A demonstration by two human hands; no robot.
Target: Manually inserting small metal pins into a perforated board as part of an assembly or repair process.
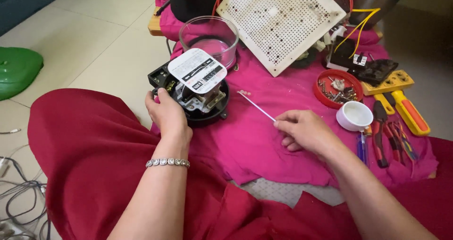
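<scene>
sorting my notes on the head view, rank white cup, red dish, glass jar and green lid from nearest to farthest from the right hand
1. White cup, just to the right hand's right.
2. Red dish, behind the cup.
3. Glass jar, up and to the left, past the meter.
4. Green lid, on the floor at far left.

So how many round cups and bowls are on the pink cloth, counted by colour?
Clear glass bowl: 1
Red dish of screws: 1
White cup: 1
Total: 3
</scene>
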